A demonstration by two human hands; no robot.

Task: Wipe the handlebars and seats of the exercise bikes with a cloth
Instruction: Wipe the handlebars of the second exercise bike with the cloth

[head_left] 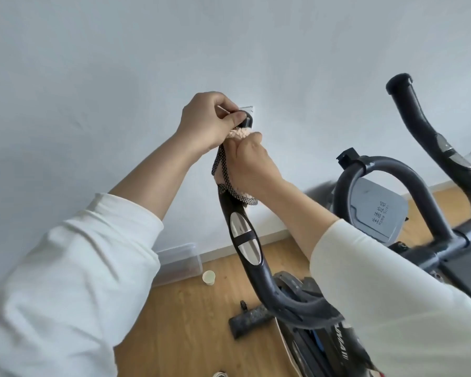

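Left hand (201, 118) clamped over the tip of the left handlebar (245, 240), against the white wall (93, 63). Right hand (249, 161) just below, fisted around the pink cloth (238, 133) wrapped on the grip. Right handlebar (424, 126) well apart, free. Below, open wooden floor (191, 322) with clear box (178, 259) and paper cup (209, 277) near the baseboard.

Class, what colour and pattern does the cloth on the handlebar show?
The cloth is fluffy peach-pink with a black-and-white dotted edge; head view.
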